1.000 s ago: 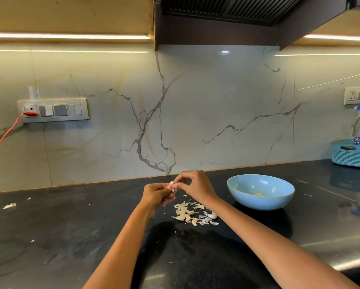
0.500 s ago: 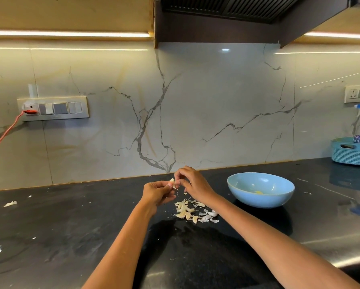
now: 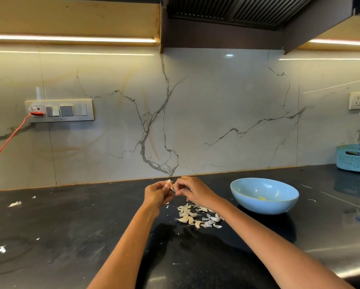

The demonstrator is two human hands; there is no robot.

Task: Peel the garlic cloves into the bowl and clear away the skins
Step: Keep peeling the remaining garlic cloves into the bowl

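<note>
Single head view: I look forward and slightly down from standing height, square to the marble wall [image 3: 216, 113], which fills the middle band. The counter [image 3: 60, 236] spreads across the lower third; hood [image 3: 237, 13] and cabinet undersides cross the top (wide-angle lens, so straight edges bow near the borders). Both forearms enter from the bottom edge, and the hands [image 3: 175, 190] meet just below centre, at arm's length. No second view overlaps this one.
</note>
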